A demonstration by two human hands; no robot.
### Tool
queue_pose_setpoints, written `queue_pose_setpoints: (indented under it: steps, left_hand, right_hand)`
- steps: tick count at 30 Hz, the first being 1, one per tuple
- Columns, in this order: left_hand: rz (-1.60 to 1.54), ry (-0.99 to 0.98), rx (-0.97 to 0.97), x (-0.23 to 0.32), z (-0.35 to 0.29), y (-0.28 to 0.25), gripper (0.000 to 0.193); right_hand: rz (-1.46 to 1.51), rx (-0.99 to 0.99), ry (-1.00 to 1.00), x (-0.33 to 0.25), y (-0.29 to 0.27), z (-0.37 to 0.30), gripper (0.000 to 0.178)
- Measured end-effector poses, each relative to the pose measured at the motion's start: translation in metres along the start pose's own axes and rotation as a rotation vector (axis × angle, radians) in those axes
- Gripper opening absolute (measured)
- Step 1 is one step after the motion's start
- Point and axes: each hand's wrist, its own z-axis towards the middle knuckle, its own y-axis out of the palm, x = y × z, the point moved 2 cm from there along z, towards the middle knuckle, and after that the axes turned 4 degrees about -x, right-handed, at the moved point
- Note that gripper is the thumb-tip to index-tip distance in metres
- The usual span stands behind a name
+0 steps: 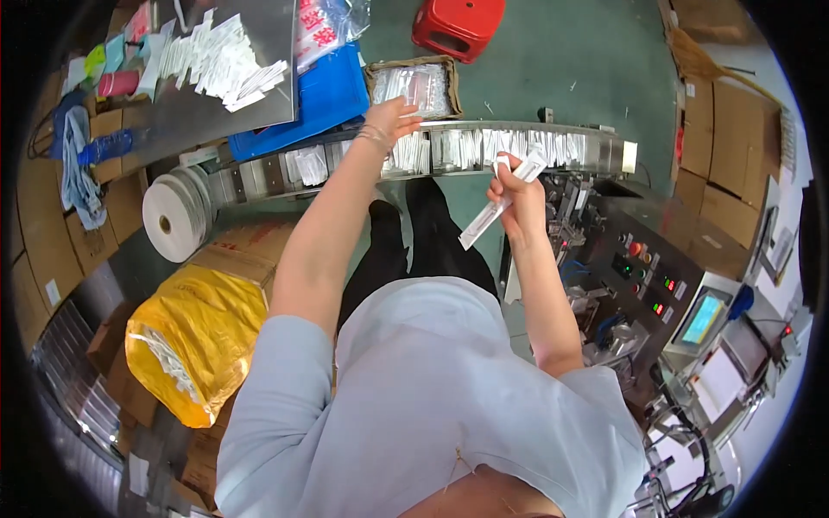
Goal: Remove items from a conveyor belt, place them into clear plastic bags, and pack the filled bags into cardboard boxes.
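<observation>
My right hand (516, 192) is closed around a slim white packet (480, 226), held at a slant just on my side of the conveyor. Another white piece shows at its fingertips. Reaching across the conveyor (630, 158), my left hand (395, 119) has its fingers stretched out and apart at the near edge of an open cardboard box (455, 110). Clear plastic pieces (413, 86) fill that box. Many slim white packets (531, 145) stand in rows within the conveyor's compartments, below both hands.
A blue tray (341, 86) and a metal table (272, 52) heaped with white packets (211, 56) lie left. A white roll (173, 211) and yellow sack (203, 324) are near my left side. A machine with a control panel (639, 268) stands right; a red stool (458, 26) is beyond.
</observation>
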Motion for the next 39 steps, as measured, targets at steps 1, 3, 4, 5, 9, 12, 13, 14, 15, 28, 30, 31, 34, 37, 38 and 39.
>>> queue_pose_setpoints:
  steps: [1, 3, 4, 5, 9, 12, 13, 14, 15, 28, 30, 31, 34, 37, 38, 39]
  left_hand:
    - [-0.041, 0.052, 0.014, 0.002, -0.003, -0.004, 0.042]
    - [-0.061, 0.048, 0.019, 0.005, -0.013, -0.006, 0.041]
    - [-0.095, 0.049, 0.030, 0.006, -0.018, -0.007, 0.040]
    - [-0.130, 0.050, 0.041, 0.006, -0.023, -0.007, 0.039]
    - [0.175, 0.062, 0.039, 0.003, -0.042, 0.000, 0.037]
    - [0.325, -0.002, -0.189, 0.005, -0.113, 0.060, 0.035]
    - [0.347, -0.047, -0.238, 0.003, -0.133, 0.069, 0.033]
    - [0.344, -0.042, -0.231, -0.003, -0.145, 0.066, 0.033]
    - [0.408, -0.014, -0.257, -0.009, -0.153, 0.064, 0.031]
    - [0.328, 0.101, -0.282, 0.021, -0.223, 0.053, 0.017]
    - [0.286, 0.090, -0.266, 0.024, -0.224, 0.051, 0.016]
    - [0.226, 0.086, -0.284, 0.025, -0.223, 0.050, 0.016]
    - [0.103, 0.085, -0.309, 0.027, -0.223, 0.045, 0.016]
    - [0.091, 0.111, -0.362, 0.027, -0.224, 0.047, 0.018]
    - [0.089, 0.114, -0.361, 0.027, -0.224, 0.048, 0.018]
    - [0.096, 0.116, -0.361, 0.027, -0.225, 0.049, 0.017]
  right_hand:
    - [0.013, 0.009, -0.006, 0.002, 0.000, 0.001, 0.026]
    - [0.007, -0.002, 0.025, 0.007, 0.005, 0.004, 0.026]
    - [0.002, -0.010, 0.041, 0.009, 0.007, 0.005, 0.026]
    - [0.006, -0.009, 0.038, 0.011, 0.008, 0.006, 0.026]
    - [0.027, -0.052, 0.078, 0.016, 0.018, 0.010, 0.027]
    - [0.031, -0.100, 0.086, 0.008, 0.028, 0.010, 0.028]
    - [0.032, -0.100, 0.089, 0.006, 0.033, 0.009, 0.028]
    - [0.054, -0.140, 0.072, 0.004, 0.041, 0.007, 0.027]
    - [0.075, -0.174, 0.052, 0.001, 0.048, 0.006, 0.026]
    - [0.181, -0.255, -0.426, -0.097, 0.053, 0.024, 0.018]
    - [0.111, -0.217, -0.487, -0.105, 0.056, 0.017, 0.019]
    - [-0.003, -0.234, -0.412, -0.104, 0.059, 0.013, 0.022]
    - [-0.230, -0.277, -0.254, -0.087, 0.064, -0.005, 0.027]
    - [-0.561, -0.198, -0.035, -0.046, 0.067, -0.021, 0.034]
    - [-0.443, -0.293, 0.085, -0.035, 0.067, -0.024, 0.030]
    - [-0.323, -0.386, 0.208, -0.026, 0.071, -0.026, 0.027]
